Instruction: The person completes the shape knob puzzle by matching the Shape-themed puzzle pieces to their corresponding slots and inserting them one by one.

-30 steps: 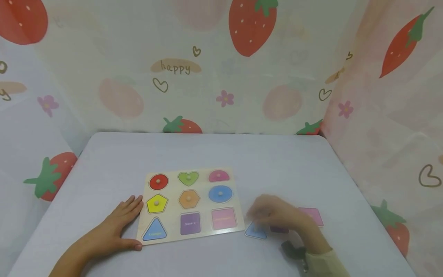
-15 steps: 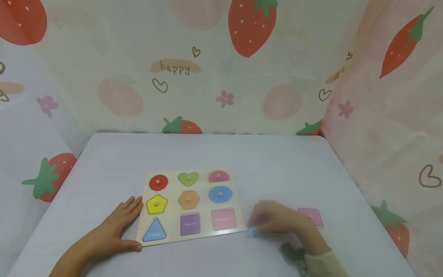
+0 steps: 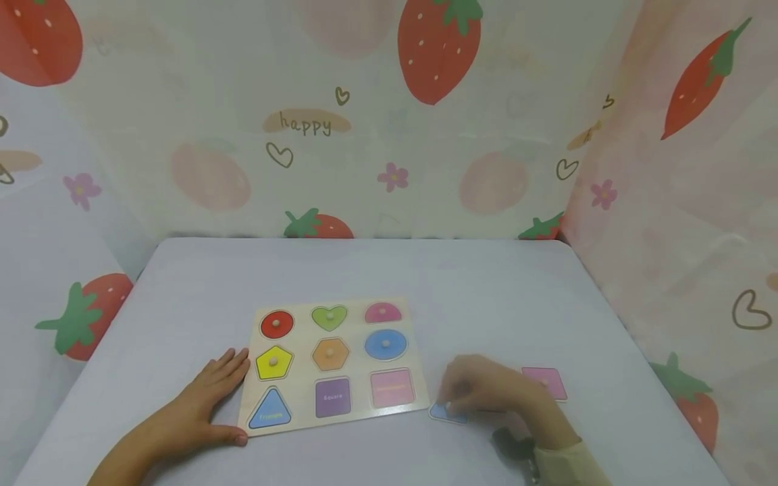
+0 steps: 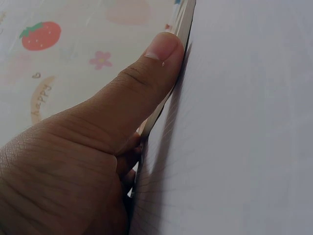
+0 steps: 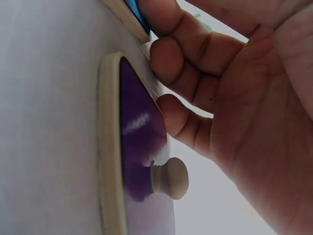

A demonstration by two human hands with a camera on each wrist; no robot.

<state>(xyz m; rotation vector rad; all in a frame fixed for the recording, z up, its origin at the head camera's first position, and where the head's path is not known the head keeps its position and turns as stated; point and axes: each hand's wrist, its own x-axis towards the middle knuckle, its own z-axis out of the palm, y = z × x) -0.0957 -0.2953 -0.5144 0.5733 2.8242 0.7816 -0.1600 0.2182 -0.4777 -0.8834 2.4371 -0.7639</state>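
A wooden shape puzzle board [image 3: 302, 345] lies on the table. My left hand [image 3: 213, 398] rests against its left side, fingers straight and spread; in the left wrist view its thumb [image 4: 151, 73] lies along the board's edge. Right of the board, my right hand [image 3: 480, 385] reaches down with curled fingers and pinches the blue triangle puzzle piece [image 3: 448, 414] at its top. That piece [image 5: 131, 14] shows only a corner in the right wrist view. Under the palm lies a purple puzzle piece [image 5: 139, 127] with a knob, mostly hidden in the head view.
Knobbed shapes fill the board's upper two rows. Its bottom row shows a labelled blue triangle [image 3: 271, 410], purple square [image 3: 333, 397] and pink rectangle [image 3: 392, 388] without knobs. A pink knobbed piece [image 3: 550, 383] lies right of my right wrist. Strawberry-print cloth [image 3: 365, 135] surrounds the table.
My right hand, blurred over the blue triangle piece before, has come down onto it and slowed. My left hand keeps its place at the board. The head view has tilted slightly.
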